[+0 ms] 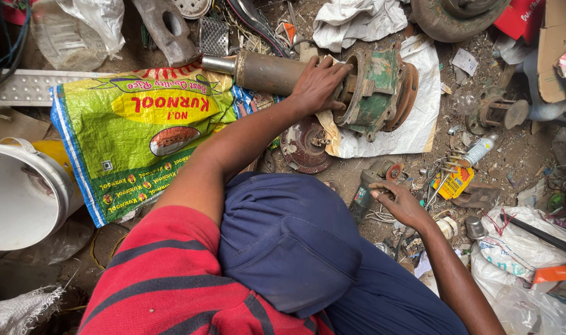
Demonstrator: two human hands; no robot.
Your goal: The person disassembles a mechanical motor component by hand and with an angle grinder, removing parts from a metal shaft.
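Rusty green motor housing (376, 93) lies on white sacking (413, 133); left hand (319, 84) presses flat on it, right hand (399, 205) curls loosely around angle grinder (370, 186) (grip unclear). Brace housing firmly.

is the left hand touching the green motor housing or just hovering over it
Touching. The head view shows the left hand laid flat on the shaft end of the green motor housing, fingers pressed against its rim with no gap visible.
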